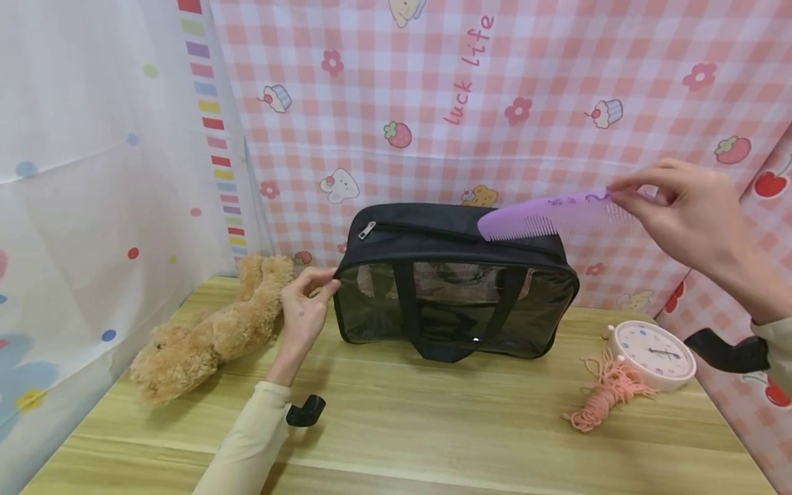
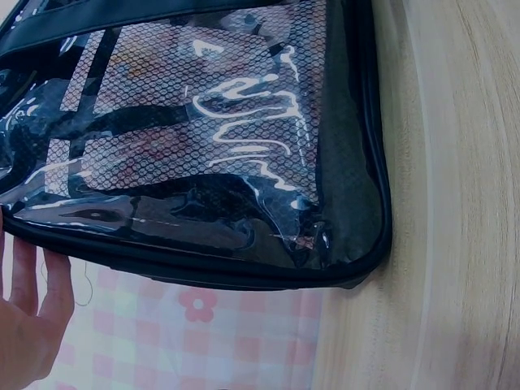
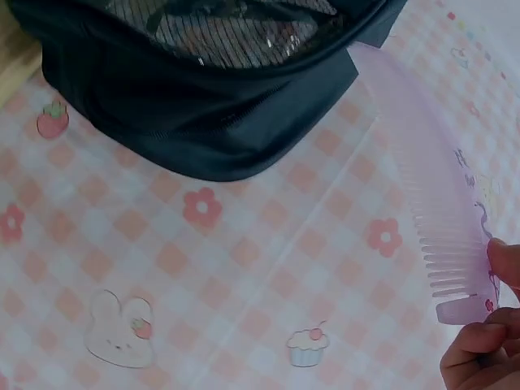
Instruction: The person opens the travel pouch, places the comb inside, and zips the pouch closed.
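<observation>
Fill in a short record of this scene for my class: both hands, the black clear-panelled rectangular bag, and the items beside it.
Left hand: pinches the left edge of the bag
Right hand: holds a translucent purple plastic comb
Comb: far end overlaps bag top in head view; contact unclear
Bag: upright, metal zip pull near left end
Left of bag: fluffy tan plush toy, lying
Right of bag: round pale-pink-rimmed clock, bundled coral-pink yarn

And it's lilac for the comb (image 1: pixel 532 212), purple markings showing; black bag (image 1: pixel 458 282), golden-tan plush toy (image 1: pixel 216 337), coral yarn (image 1: pixel 603 400), pale-pink clock (image 1: pixel 652 354), yellowish wood-grained bench (image 1: pixel 464 426), pink-and-white checked backdrop (image 1: pixel 371 89)!
</observation>
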Demonstrator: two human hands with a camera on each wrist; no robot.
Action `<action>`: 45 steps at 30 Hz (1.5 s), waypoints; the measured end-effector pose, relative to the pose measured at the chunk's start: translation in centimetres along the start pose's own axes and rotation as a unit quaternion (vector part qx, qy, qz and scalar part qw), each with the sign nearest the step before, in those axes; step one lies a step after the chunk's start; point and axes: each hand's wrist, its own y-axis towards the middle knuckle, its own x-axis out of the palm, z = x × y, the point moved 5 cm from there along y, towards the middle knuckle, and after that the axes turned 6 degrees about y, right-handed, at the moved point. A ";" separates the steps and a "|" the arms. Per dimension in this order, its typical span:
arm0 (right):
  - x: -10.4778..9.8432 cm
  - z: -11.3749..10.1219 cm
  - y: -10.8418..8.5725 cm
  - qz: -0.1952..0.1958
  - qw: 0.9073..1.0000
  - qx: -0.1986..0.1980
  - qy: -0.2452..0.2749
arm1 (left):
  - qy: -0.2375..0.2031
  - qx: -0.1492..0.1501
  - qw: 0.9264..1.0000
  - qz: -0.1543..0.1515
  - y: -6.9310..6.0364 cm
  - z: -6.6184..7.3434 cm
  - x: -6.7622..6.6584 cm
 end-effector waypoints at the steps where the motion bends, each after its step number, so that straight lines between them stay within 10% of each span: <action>1: 0.1 -0.3 0.4 -0.006 1.000 -0.013 -0.009 | 0.000 0.001 1.000 -0.001 0.0 0.1 0.0; 8: 0.6 -1.7 2.7 -0.034 0.996 -0.077 -0.030 | 0.011 0.012 1.000 -0.008 -0.2 2.8 -0.1; 31: 2.1 -3.5 4.4 -0.071 0.981 -0.175 -0.047 | -0.003 0.005 1.000 -0.004 -0.2 2.8 0.0; 45: 2.9 -3.0 6.0 -0.117 0.980 -0.142 -0.072 | 0.000 0.009 1.000 -0.003 -0.1 2.8 0.0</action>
